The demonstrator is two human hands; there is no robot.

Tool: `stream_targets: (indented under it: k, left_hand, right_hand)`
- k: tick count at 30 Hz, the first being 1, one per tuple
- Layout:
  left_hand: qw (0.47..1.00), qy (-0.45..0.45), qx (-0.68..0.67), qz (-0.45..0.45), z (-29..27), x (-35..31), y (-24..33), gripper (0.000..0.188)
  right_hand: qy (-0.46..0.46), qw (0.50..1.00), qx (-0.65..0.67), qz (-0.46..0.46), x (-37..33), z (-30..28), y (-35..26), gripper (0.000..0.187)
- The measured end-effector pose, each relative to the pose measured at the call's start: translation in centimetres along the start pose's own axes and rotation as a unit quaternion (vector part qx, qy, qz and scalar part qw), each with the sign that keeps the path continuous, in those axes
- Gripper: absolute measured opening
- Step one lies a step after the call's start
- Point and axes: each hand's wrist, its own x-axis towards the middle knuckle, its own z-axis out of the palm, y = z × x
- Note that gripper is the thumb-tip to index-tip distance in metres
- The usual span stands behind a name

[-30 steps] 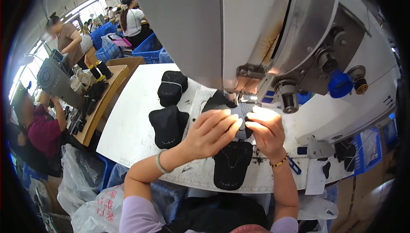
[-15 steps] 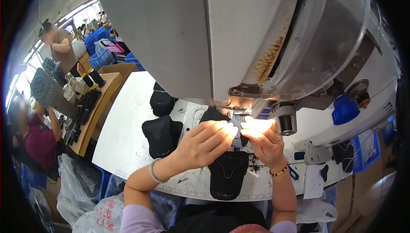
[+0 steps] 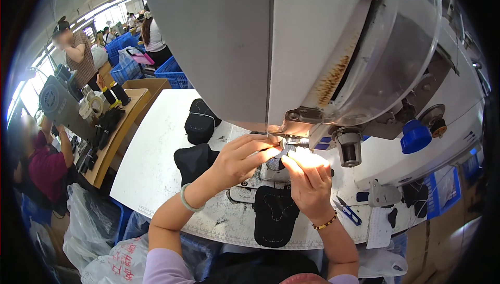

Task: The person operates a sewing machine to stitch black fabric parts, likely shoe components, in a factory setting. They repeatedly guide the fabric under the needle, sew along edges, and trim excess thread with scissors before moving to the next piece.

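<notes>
Beneath the head of a large sewing machine (image 3: 224, 49), both my hands work close together in bright lamp light. My left hand (image 3: 239, 161) is closed in a pinch beside the needle area; what its fingertips grip is hidden. My right hand (image 3: 311, 182) pinches too, its thumb and forefinger at the edge of a small grey speckled piece (image 3: 275, 163); glare hides what they hold. Nearest me lies a black shaped fabric piece (image 3: 275, 216) with a pale stitched outline. Two more stacks of black pieces, a middle one (image 3: 194, 162) and a farther one (image 3: 201, 122), lie left of my left hand.
Blue-handled thread snips (image 3: 348, 211) lie right of my right wrist, near a paper sheet (image 3: 379, 226) and a grey metal fitting (image 3: 384, 193). Plastic bags (image 3: 112, 260) hang below the white table's (image 3: 140, 154) front edge. Co-workers and blue crates (image 3: 174, 73) are at left.
My right hand has shifted left and slightly down, uncovering the snips. My left fingertips have moved up toward the needle area. The whole view has turned a little.
</notes>
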Motion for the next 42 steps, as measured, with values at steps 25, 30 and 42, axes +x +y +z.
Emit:
stream_targets:
  k: [25,30,42]
  left_hand:
    - [1.000,0.014,-0.019,-0.017,0.2,0.0,-0.4,0.032]
    - [1.000,0.009,0.007,-0.012,0.0,0.1,0.3,0.035]
    - [0.989,-0.061,0.134,0.008,-0.6,1.0,3.2,0.036]
  right_hand:
    - [0.082,0.995,0.059,-0.003,-0.8,1.7,1.7,0.032]
    - [0.054,0.998,0.021,-0.012,-1.2,1.5,0.9,0.034]
    - [0.060,0.996,0.055,0.025,-0.7,1.0,1.4,0.026]
